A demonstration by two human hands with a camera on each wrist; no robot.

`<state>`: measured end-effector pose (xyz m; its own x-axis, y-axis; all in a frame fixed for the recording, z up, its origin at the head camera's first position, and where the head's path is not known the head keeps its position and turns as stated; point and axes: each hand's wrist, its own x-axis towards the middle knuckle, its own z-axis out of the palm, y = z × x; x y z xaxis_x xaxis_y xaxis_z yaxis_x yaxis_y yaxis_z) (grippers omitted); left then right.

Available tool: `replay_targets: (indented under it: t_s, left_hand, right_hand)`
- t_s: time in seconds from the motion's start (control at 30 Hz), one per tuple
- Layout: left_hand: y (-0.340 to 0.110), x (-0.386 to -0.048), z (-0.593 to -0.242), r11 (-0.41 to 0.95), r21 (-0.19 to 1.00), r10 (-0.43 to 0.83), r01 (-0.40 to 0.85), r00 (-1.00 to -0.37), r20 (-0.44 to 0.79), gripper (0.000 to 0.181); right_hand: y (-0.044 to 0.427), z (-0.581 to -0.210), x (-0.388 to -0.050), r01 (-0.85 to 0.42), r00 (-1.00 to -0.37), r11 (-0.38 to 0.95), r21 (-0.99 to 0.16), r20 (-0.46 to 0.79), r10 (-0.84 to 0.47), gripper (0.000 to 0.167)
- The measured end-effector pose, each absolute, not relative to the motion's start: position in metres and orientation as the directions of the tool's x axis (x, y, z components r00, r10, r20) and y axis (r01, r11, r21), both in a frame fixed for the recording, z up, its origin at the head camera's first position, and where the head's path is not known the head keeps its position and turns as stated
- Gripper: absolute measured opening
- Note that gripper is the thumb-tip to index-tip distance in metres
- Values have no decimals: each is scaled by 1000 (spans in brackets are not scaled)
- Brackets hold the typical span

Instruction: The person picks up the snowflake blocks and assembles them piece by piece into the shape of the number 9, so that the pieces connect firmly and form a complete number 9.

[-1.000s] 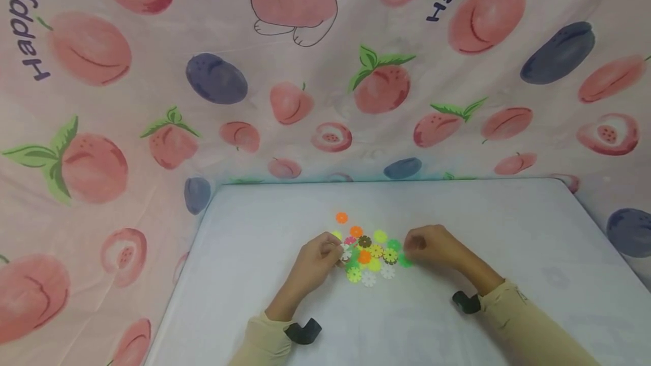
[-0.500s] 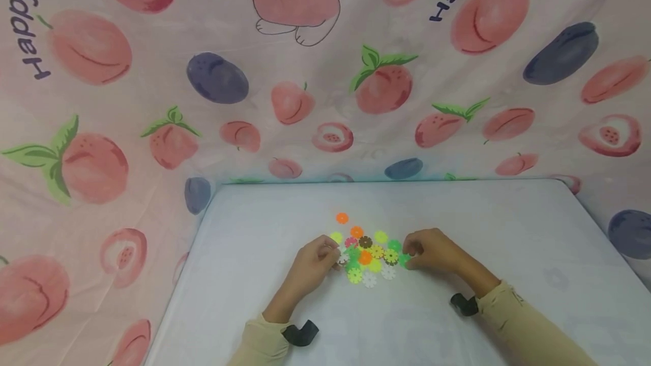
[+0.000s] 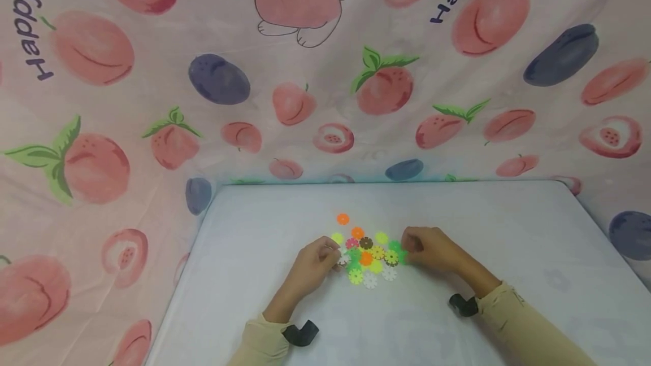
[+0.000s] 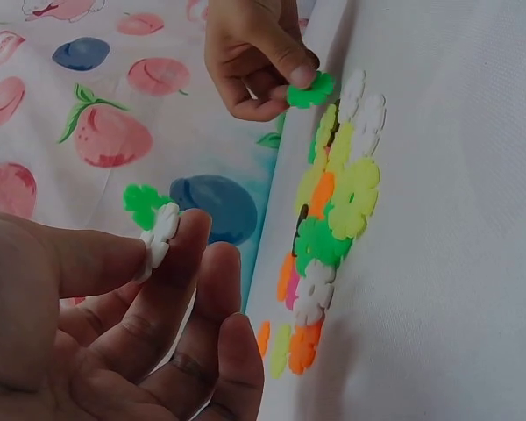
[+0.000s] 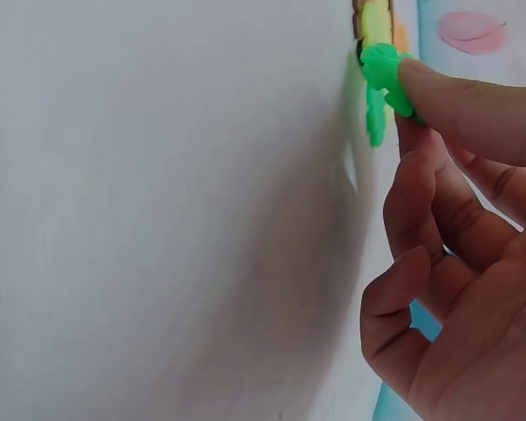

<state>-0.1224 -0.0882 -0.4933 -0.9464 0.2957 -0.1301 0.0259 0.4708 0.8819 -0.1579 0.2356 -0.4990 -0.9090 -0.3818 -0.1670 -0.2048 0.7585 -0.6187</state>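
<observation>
Between thumb and fingertip, my left hand (image 3: pixel 311 267) pinches a white flower-shaped plastic disc (image 4: pixel 163 235). A green disc (image 4: pixel 143 203) sits against its far side; whether the two are joined I cannot tell. Across the pile, my right hand (image 3: pixel 431 248) pinches another green disc (image 5: pixel 384 72) by its edge, just above the table. Between the hands lies a loose pile of flower discs in yellow, orange, green, white, brown and pink, including an orange disc (image 3: pixel 366 258) and a brown disc (image 3: pixel 366 243).
The pile lies on a white-covered table (image 3: pixel 244 225). Behind and to the sides hangs a fruit-print cloth (image 3: pixel 285 66). At the pile's far end is a single orange disc (image 3: pixel 343 219). Black straps (image 3: pixel 301 333) are on both wrists.
My right hand has dipped to the pile's right edge and come up slightly with a green disc in its fingertips. The left hand has stayed almost still, holding the white disc.
</observation>
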Motion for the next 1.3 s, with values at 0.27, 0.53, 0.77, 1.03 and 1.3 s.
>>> replay_targets:
  t_s: [0.27,0.53,0.77,1.03,1.3]
  left_hand:
    - [-87,-121,-495,462,885,327,55,-939,-112,14]
    - [-83,-120,-496,452,882,360,134,-932,-44,15]
    - [-79,-118,-491,481,858,367,184,-930,-6,13]
    - [-75,-118,-487,484,852,373,201,-928,7,11]
    - [-71,-118,-483,475,855,372,209,-928,20,10]
  right_hand:
    - [229,-494,-156,-207,-909,717,-666,-140,-392,12]
    - [215,-479,-150,-224,-892,617,-754,-96,-441,13]
    - [207,-472,-145,-254,-872,578,-776,-75,-484,10]
    - [197,-466,-143,-271,-865,552,-789,-52,-500,10]
    - [192,-461,-142,-274,-865,546,-792,-47,-500,7]
